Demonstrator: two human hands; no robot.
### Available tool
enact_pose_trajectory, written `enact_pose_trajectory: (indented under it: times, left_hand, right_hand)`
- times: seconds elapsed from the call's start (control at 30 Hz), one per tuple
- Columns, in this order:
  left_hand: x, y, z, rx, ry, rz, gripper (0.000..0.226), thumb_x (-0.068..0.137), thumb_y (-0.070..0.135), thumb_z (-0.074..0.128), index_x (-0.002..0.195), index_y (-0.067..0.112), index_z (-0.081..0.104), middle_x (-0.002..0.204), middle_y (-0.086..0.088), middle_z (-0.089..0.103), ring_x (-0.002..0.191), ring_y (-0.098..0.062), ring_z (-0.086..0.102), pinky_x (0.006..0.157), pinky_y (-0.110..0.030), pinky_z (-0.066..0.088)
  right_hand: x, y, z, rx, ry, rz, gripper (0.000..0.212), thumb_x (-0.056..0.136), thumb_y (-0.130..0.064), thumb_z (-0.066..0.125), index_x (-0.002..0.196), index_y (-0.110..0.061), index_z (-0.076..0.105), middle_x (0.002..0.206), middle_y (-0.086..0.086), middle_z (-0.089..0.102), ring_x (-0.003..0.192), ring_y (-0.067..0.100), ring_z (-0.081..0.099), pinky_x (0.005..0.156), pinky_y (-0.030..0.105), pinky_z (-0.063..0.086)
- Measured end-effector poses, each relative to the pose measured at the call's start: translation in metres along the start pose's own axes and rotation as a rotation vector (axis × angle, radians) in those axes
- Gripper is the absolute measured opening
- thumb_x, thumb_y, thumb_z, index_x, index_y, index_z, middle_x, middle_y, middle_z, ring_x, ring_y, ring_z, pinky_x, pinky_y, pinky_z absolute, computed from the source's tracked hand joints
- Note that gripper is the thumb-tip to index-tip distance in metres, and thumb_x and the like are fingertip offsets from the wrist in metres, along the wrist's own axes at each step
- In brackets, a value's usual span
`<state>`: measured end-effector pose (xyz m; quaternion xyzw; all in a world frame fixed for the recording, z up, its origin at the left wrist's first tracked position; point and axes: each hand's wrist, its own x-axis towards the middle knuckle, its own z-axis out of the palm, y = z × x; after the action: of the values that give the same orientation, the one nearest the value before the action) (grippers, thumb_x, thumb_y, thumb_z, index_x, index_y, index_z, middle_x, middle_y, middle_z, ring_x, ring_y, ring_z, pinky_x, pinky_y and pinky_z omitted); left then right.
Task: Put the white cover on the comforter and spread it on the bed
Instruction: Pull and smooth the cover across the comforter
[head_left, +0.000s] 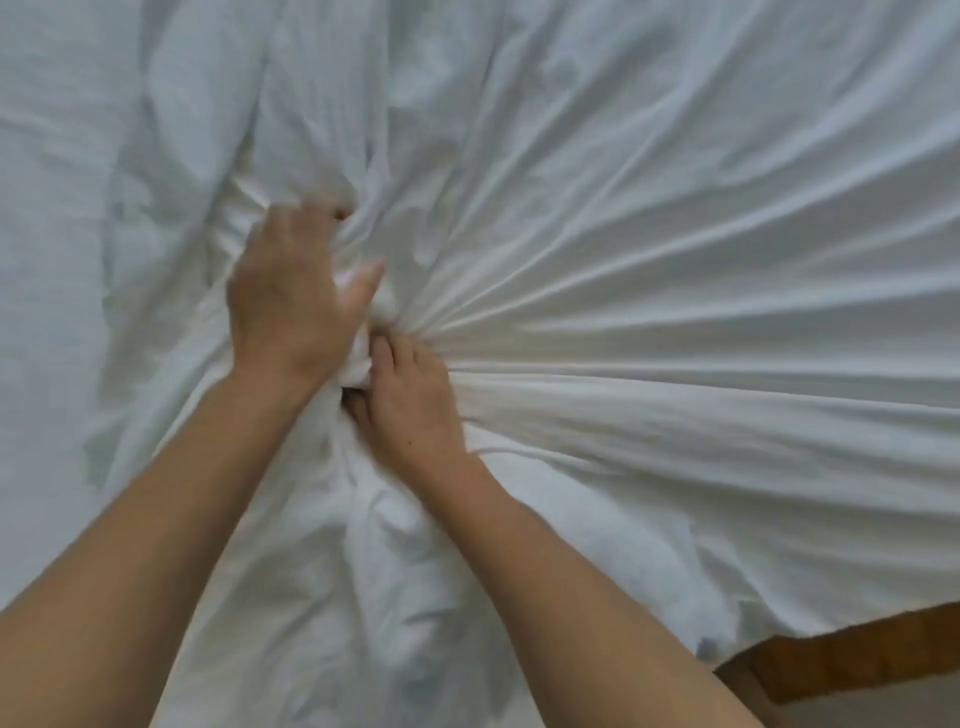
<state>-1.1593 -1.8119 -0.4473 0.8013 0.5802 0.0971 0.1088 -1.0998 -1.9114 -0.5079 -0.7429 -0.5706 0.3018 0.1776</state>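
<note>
Head view. White cover (649, 249) fills almost the whole frame, lying crumpled over the bed; whether the comforter is inside it cannot be told. Fabric is gathered to one bunched knot near the frame's middle left, and long taut pleats fan out from that knot toward the right edge and the upper right corner. Looser, softer folds lie toward the left edge and the near edge.

Left hand (296, 296): back of hand up, fingers curled into the bunch at its far side, thumb out to the right against the cloth. Fingertips blurred; grip on the cover reads as closed around a fold.

Right hand (410, 400): just beside the left, touching the same bunch from the near side, fingers and thumb curled round the gathered cloth.

Both forearms bare, entering from the near edge.

Lower right corner: brown wooden bed frame (841, 660) shows beyond the cover's hem.
</note>
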Motion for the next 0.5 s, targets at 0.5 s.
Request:
enact_pose_trajectory:
  times: [0.5]
  left_hand:
    - [-0.107,-0.112,-0.014,-0.393,-0.208,-0.914,0.053,0.093,0.047,0.056,0.124,0.004,0.056,0.127,-0.017,0.058,0.113,-0.034,0.056,0.085,-0.036,0.039]
  right_hand:
    - [-0.162,0.006,0.023,-0.253,-0.206,-0.135,0.078,0.070,-0.067,0.062,0.121,-0.008,0.058,0.116,0.007,0.060,0.103,0.023,0.058,0.085,0.032,0.050]
